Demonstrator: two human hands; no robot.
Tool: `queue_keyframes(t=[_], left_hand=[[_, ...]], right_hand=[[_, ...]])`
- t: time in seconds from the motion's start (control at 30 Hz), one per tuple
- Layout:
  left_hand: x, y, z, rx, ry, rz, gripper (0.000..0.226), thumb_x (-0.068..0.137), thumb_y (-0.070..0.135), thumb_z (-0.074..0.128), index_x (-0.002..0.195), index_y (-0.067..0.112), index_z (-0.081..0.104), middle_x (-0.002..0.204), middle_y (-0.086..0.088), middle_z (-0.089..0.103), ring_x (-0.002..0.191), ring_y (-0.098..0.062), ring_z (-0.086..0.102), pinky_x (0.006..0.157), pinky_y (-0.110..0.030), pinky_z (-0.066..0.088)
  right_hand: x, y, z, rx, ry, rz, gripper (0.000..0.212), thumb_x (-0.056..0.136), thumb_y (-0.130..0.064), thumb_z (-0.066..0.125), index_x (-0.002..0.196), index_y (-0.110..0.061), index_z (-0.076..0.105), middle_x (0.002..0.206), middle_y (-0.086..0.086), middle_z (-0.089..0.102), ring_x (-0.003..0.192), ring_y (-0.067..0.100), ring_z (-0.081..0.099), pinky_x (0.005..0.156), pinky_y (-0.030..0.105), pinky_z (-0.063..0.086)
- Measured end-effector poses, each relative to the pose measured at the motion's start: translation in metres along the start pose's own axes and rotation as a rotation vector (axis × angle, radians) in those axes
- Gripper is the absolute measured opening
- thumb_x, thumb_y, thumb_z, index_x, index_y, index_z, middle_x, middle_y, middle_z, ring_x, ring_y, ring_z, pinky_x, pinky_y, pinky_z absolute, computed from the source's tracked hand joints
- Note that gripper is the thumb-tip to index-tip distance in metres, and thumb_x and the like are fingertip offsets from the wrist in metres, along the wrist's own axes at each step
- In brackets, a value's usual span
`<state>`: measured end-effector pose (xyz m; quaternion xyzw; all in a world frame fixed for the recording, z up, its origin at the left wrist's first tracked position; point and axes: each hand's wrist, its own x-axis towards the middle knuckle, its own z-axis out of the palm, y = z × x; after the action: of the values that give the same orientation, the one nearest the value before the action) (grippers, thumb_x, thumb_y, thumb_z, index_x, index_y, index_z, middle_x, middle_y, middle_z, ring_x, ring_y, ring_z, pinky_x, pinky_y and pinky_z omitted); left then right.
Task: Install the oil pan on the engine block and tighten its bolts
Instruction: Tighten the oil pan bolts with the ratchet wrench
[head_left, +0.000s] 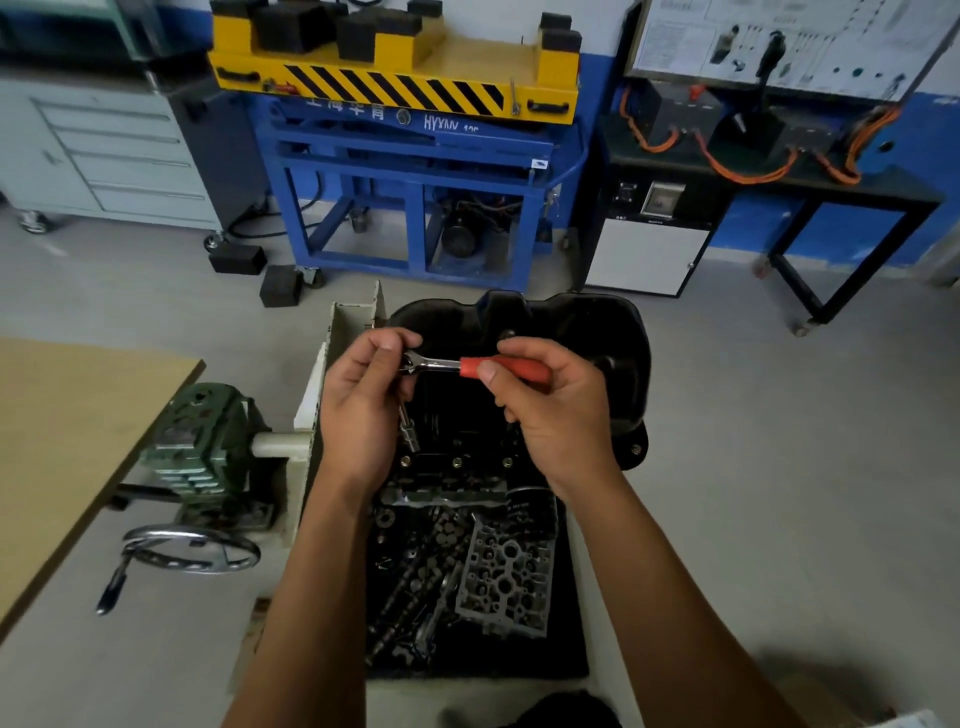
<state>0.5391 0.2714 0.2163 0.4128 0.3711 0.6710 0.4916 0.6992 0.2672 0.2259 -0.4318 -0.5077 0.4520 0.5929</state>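
Two hands ready a ratchet (441, 364) just above the oil pan (597, 322), already seated on the engine block (447, 496); right hand (558, 415) grips the red handle, left hand (358, 410) pinches its head. The bolts (457, 461) apparently await tightening.

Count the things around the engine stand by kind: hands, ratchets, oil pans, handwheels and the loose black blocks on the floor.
hands: 2 (left hand, right hand)
ratchet wrench: 1, held by both hands
oil pan: 1
handwheel: 1
black floor blocks: 2
Total: 7
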Motion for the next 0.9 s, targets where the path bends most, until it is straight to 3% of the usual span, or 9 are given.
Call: queue_keyframes(t=[0.17, 0.57, 0.7, 0.9], left_hand=[[-0.005, -0.009, -0.010, 0.037, 0.038, 0.018, 0.018, 0.099, 0.020, 0.049, 0.089, 0.013, 0.063, 0.072, 0.008, 0.056, 0.065, -0.010, 0.041, 0.062, -0.020, 0.036], [-0.011, -0.033, -0.015, 0.084, 0.103, 0.049, 0.026, 0.096, 0.024, 0.049, 0.083, 0.025, 0.071, 0.074, 0.008, 0.056, 0.068, -0.008, 0.045, 0.061, -0.019, 0.037], [-0.010, -0.035, -0.009, 0.122, 0.140, 0.068, 0.026, 0.098, 0.026, 0.046, 0.086, 0.022, 0.068, 0.076, 0.009, 0.058, 0.072, -0.008, 0.048, 0.067, -0.020, 0.040], [-0.017, -0.025, 0.002, 0.281, 0.142, 0.013, 0.028, 0.100, 0.029, 0.043, 0.088, 0.014, 0.064, 0.071, 0.008, 0.053, 0.066, -0.007, 0.045, 0.064, -0.022, 0.039]], right_hand=[[-0.008, 0.010, 0.003, 0.036, -0.021, 0.071, 0.016, 0.082, -0.006, 0.079, 0.092, -0.017, 0.072, 0.073, -0.004, 0.070, 0.063, 0.004, 0.063, 0.058, 0.015, 0.049], [-0.027, 0.018, -0.004, -0.041, -0.085, 0.112, 0.017, 0.083, -0.009, 0.079, 0.090, -0.024, 0.072, 0.073, -0.005, 0.070, 0.061, 0.005, 0.064, 0.057, 0.016, 0.049], [-0.043, 0.016, -0.004, -0.109, -0.178, 0.147, 0.017, 0.083, -0.020, 0.080, 0.091, -0.030, 0.070, 0.085, -0.007, 0.074, 0.072, 0.005, 0.069, 0.063, 0.016, 0.052], [-0.068, 0.017, 0.004, -0.205, -0.339, 0.209, 0.026, 0.079, -0.036, 0.079, 0.099, -0.031, 0.063, 0.085, -0.008, 0.074, 0.075, 0.008, 0.069, 0.069, 0.024, 0.055]])
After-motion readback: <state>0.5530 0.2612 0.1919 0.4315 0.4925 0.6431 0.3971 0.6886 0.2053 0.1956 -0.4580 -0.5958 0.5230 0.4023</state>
